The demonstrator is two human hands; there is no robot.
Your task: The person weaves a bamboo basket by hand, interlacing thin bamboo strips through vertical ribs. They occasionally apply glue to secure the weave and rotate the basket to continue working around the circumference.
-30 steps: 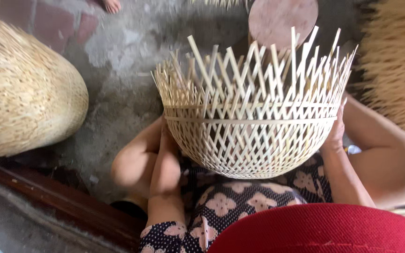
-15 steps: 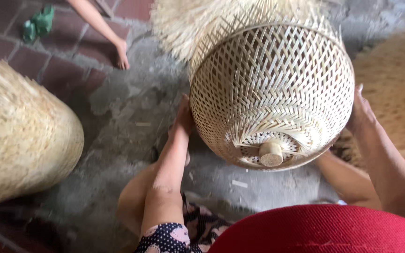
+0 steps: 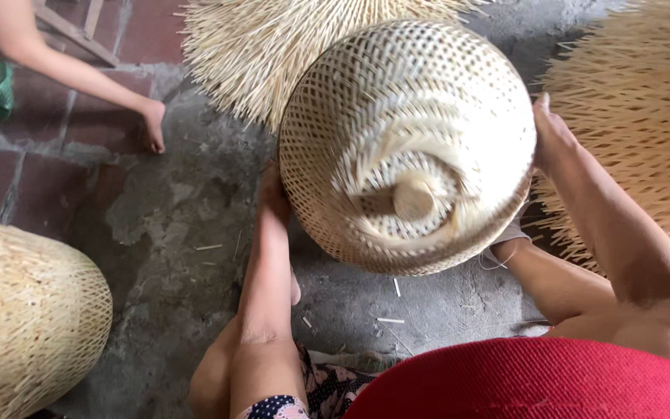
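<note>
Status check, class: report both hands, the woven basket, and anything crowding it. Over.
Left hand and right hand clamp opposite sides of the woven basket. Basket off the floor, domed base toward camera. Loose bamboo strips behind; another person's hand on floor, apart.

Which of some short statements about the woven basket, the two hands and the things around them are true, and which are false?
1. Both hands hold the woven basket from its sides. True: left hand, right hand.
2. The basket's open mouth faces the camera. False: its rounded, closed end does.
3. Another person's hand rests on the ground at upper left. True.
4. The second basket at lower left is metal. False: it is woven too.
</note>
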